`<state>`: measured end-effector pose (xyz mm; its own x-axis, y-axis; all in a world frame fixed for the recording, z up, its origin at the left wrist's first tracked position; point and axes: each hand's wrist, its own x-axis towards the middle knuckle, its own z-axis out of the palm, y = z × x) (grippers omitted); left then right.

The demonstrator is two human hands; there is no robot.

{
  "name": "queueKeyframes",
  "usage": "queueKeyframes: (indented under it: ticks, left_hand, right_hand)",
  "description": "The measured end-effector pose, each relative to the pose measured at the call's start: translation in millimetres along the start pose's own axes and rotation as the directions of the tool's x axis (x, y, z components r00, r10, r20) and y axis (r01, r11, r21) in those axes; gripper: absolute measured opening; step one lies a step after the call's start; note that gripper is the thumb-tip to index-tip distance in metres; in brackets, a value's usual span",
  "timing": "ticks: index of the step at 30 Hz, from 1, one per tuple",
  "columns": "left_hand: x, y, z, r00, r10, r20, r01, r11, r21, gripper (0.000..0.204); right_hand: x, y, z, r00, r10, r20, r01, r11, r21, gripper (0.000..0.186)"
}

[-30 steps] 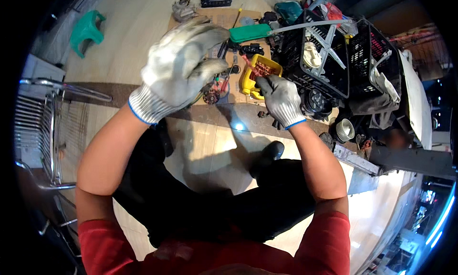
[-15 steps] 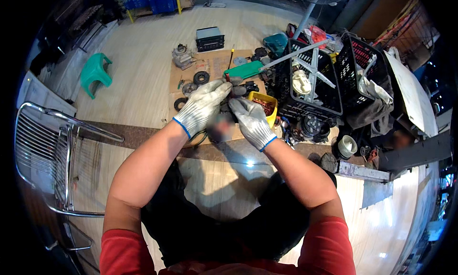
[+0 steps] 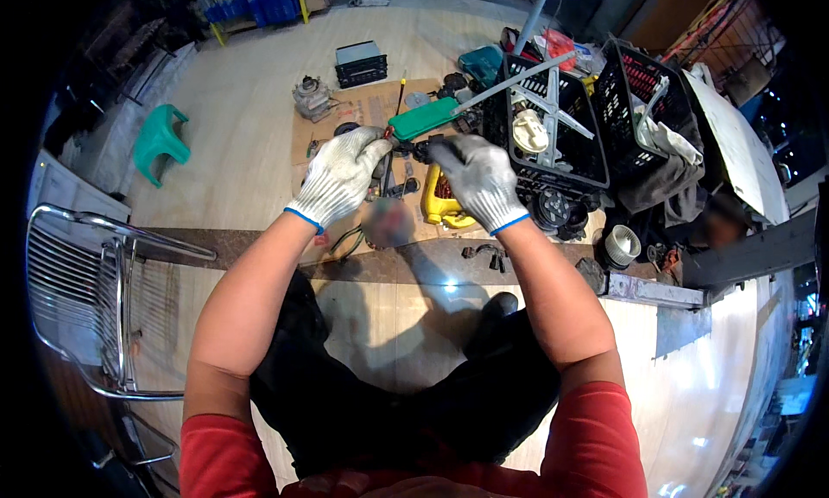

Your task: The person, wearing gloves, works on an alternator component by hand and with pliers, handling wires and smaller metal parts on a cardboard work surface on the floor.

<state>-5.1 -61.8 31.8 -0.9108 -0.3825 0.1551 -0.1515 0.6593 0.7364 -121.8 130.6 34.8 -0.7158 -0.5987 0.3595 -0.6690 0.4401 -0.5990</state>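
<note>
My left hand (image 3: 341,174), in a white knit glove, pinches a small reddish piece (image 3: 389,134) at the near end of a flat green object (image 3: 420,119). My gloved right hand (image 3: 477,177) is over a yellow plastic container (image 3: 442,207) holding copper-coloured bits; its fingers are smeared by motion, so their grip is unclear. Around them, cardboard (image 3: 311,135) bears a metal housing (image 3: 311,99), small dark parts and tools, and looped wires (image 3: 345,243).
Two black crates (image 3: 566,175) with assorted parts stand at the right, near a white blower wheel (image 3: 622,246) and a steel beam (image 3: 648,289). A chrome chair (image 3: 73,291) and green stool (image 3: 160,140) are at the left. A black box (image 3: 361,71) sits farther back.
Since half a second ago my hands have moved apart: the left a little left and up, the right rightward and up, exposing more cardboard between them. The view has shifted slightly too.
</note>
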Motion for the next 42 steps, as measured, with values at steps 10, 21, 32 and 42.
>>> queueKeyframes:
  ticks: [10,21,32,42]
  left_hand:
    - [-15.4,29.8,-2.0,0.979,0.110,0.171,-0.150,0.959,0.240,0.040]
    - [-16.1,19.7,-4.6,0.981,0.104,0.161,-0.150,0.939,0.308,0.034]
    - [-17.1,1.1,-8.1,0.793,0.427,0.434,-0.554,0.802,0.224,0.037]
    - [-16.6,27.1,-25.3,0.885,0.232,0.405,-0.301,0.947,0.115,0.037]
  right_hand:
    - [4.1,-2.7,-27.7,0.834,-0.551,0.012,0.415,0.613,-0.672,0.040]
    - [-10.0,-13.2,-24.0,0.847,-0.531,0.005,0.454,0.718,-0.527,0.025]
    - [-5.9,14.5,-21.8,0.837,-0.473,0.274,0.540,0.796,-0.274,0.024]
    - [-9.3,9.9,-18.1,0.872,-0.423,0.247,0.472,0.860,-0.193,0.026]
